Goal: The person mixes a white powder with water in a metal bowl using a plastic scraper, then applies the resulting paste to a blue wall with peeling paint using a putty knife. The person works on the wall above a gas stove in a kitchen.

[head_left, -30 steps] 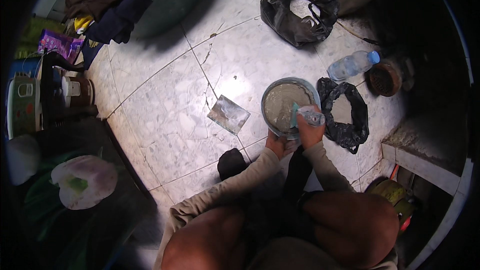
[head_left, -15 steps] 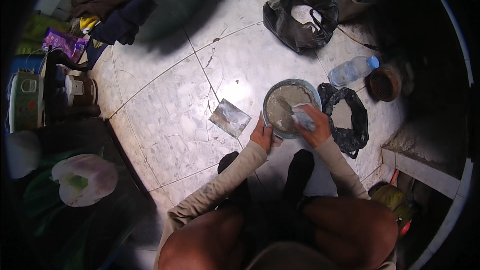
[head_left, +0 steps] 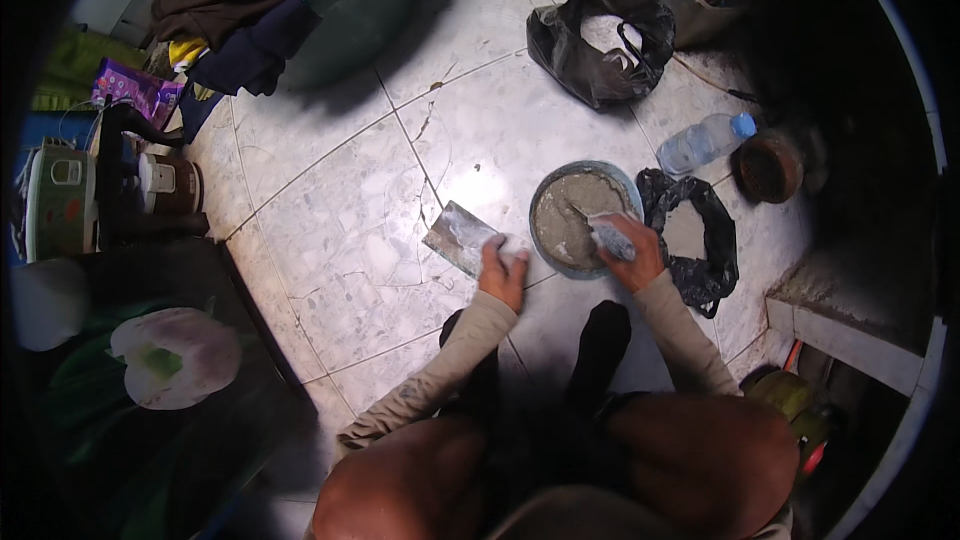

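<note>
A round bowl point(head_left: 537, 239) of grey-brown wet mix, like cement or mortar, stands on the tiles in front of me. My right hand point(head_left: 640, 258) is closed round the pale, smeared handle of a trowel point(head_left: 610, 238), whose blade dips into the mix and is mostly hidden. To the bowl's left lies a flat, square plate point(head_left: 455, 237) smeared with grey. My left hand point(head_left: 503, 275) is at the plate's right corner, thumb and fingers apart; whether it touches the plate I cannot tell.
Right of the bowl sit an open black bag point(head_left: 718, 260) of grey powder, a clear bottle point(head_left: 705, 144) and a brown round container point(head_left: 768, 168). Another black bag point(head_left: 600, 60) holds white material farther off. A clothes-filled tub point(head_left: 360, 10) stands far left, a black table point(head_left: 150, 280) nearer.
My left hand has left the bowl's rim and moved left to the square plate. The right hand stays at the bowl with the trowel, slightly shifted.
</note>
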`<control>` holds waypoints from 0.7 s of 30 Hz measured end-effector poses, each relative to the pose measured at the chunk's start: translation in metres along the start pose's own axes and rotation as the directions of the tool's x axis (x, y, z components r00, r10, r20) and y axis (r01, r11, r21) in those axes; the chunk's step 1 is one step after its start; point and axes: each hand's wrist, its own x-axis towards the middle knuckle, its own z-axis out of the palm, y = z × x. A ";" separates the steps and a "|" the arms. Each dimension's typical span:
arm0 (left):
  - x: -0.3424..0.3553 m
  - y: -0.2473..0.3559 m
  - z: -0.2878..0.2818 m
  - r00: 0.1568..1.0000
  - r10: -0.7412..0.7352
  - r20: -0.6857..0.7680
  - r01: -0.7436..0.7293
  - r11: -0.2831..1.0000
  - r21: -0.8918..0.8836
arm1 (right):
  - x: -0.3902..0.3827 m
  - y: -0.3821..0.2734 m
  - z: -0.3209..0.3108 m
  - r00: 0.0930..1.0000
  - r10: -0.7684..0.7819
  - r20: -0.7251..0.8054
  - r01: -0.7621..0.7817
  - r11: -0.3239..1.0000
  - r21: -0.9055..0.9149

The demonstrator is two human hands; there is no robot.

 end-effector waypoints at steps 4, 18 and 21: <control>0.016 -0.029 -0.056 0.926 0.223 -0.305 -0.031 0.849 0.527 | 0.002 0.013 0.002 0.999 0.018 -0.038 -0.016 0.998 0.061; 0.036 -0.038 -0.079 0.925 0.068 -0.374 0.185 0.779 0.600 | -0.013 -0.009 -0.062 0.848 0.514 0.130 -0.521 0.764 0.381; 0.034 -0.037 -0.076 0.931 0.086 -0.354 0.132 0.826 0.548 | -0.024 0.007 -0.077 0.903 0.371 0.216 -0.383 0.923 0.015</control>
